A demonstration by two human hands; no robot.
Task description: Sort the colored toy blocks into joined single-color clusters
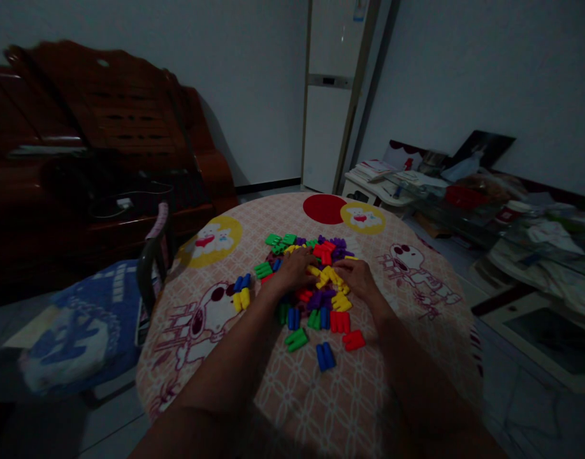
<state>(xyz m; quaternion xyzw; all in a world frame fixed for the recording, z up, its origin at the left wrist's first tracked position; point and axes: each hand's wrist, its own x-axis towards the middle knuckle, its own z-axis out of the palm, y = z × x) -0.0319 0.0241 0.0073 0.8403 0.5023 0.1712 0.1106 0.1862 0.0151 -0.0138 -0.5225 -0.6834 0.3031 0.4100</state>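
Note:
A pile of plastic toy building blocks in several colours lies in the middle of the round table. My left hand (296, 269) reaches over the pile's left side, its fingers and thumb around a yellow block (313, 271). On the pile's right side, my right hand (355, 278) has its fingers bent together beside joined yellow blocks (329, 276); whatever its fingertips hold is hidden. Red blocks (324, 252) and purple blocks (339, 245) lie beyond the hands. Nearer me are a blue block (325, 356), a green block (296, 340) and a red block (353, 340).
A patterned cloth (311, 401) covers the table. Joined blue and yellow blocks (241, 293) lie apart at the left. A chair with a blue cover (89, 319) stands left, near a wooden sofa (125, 115). To the right is a cluttered glass-topped table (426, 197).

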